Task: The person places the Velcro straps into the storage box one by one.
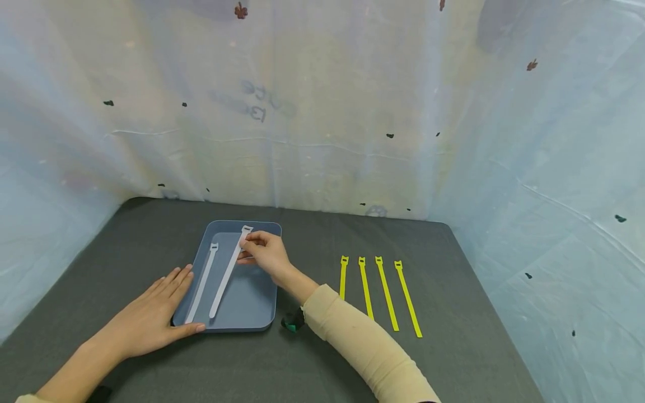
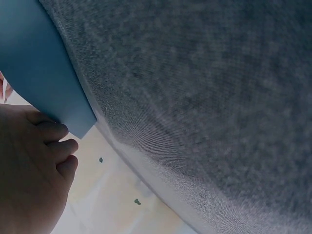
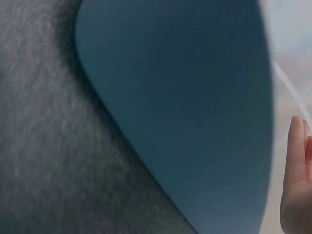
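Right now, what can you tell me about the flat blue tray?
The flat blue tray is a matte, plastic-looking rectangle with rounded corners and a low rim, lying on the dark grey felt table. Two white straps lie lengthwise in it. The left hand rests flat against its near-left corner; the right hand pinches one strap's far end.

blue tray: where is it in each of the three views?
Head: blue tray at lower centre-left on the dark mat, left hand pressing its near-left corner, right hand pinching a white strap over it.
Left wrist: upper left, corner by the fingers.
Right wrist: fills the centre.
Shared landmark: the dark mat.
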`<state>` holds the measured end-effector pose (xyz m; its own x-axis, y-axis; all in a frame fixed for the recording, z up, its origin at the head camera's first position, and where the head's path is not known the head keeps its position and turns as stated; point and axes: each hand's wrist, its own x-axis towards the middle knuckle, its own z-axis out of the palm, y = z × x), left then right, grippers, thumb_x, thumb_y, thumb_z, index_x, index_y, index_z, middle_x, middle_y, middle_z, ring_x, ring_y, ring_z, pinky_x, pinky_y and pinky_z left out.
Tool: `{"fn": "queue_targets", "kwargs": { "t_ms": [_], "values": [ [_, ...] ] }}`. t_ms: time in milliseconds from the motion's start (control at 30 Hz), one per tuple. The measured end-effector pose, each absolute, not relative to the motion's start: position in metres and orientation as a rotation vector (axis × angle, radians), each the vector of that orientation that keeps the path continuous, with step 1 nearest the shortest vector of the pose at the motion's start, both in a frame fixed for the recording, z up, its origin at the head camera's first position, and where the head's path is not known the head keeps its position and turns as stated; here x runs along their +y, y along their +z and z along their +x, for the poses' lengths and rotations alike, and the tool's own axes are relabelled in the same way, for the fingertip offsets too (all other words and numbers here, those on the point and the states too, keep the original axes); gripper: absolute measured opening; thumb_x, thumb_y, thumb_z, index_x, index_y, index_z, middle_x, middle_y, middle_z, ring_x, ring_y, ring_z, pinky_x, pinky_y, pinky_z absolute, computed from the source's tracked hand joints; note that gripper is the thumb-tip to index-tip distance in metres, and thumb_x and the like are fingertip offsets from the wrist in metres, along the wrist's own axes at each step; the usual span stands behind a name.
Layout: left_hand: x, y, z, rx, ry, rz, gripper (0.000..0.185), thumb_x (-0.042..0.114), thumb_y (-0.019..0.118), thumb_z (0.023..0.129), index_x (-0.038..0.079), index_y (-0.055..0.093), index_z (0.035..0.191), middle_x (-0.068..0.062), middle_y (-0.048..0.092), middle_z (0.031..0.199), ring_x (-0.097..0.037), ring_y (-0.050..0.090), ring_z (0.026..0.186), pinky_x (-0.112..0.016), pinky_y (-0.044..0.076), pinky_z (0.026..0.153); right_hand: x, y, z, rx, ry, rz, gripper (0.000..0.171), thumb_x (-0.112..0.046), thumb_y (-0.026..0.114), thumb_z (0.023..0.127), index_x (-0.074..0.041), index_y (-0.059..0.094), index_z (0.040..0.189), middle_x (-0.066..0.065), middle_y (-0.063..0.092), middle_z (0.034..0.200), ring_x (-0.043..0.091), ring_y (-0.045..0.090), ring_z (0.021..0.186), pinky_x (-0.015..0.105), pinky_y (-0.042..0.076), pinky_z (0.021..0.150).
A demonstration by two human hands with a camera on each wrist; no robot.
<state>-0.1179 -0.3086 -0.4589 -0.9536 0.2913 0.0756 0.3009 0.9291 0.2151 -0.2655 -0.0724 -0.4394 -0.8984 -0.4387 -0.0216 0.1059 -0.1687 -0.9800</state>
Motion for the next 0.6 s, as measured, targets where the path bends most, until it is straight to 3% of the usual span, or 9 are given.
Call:
{"fn": "queue_targets", "kwargs": {
  "t_ms": [133,333,600],
  "values": [
    [-0.309,-0.459,-0.118,-3.045,-0.361,-0.471,0.115,0.074,0.062,0.090,-0.007,0.023,0.162,-0.025,0.022,0.169,-0.046,0.022,0.155,-0.051,0.007,0.130,-0.081,-0.443,-0.263,1.747,-2.111,-0.393,0.015,-0.001,0.067,0.100,0.005,0.068,0.114,0.005,0.067,0.091,0.021,0.074,0.079,0.042,0.064,0.082],
    [-0.310,-0.461,-0.118,-3.046,-0.374,-0.479,0.114,0.074,0.062,0.091,-0.006,0.022,0.162,-0.024,0.021,0.170,-0.046,0.021,0.156,-0.046,0.000,0.130,-0.091,-0.449,-0.262,1.799,-2.064,-0.402,0.015,0.000,0.067,0.100,0.006,0.069,0.114,0.006,0.068,0.090,0.039,0.076,0.087,0.047,0.063,0.084],
    [-0.311,-0.462,-0.118,-3.047,-0.367,-0.478,0.114,0.075,0.061,0.091,-0.006,0.022,0.163,-0.024,0.020,0.170,-0.045,0.020,0.156,-0.048,0.003,0.130,-0.101,-0.456,-0.263,1.874,-1.989,-0.414,0.017,-0.002,0.068,0.099,0.006,0.069,0.114,0.006,0.068,0.091,0.045,0.075,0.092,0.042,0.064,0.079]
  ]
}}
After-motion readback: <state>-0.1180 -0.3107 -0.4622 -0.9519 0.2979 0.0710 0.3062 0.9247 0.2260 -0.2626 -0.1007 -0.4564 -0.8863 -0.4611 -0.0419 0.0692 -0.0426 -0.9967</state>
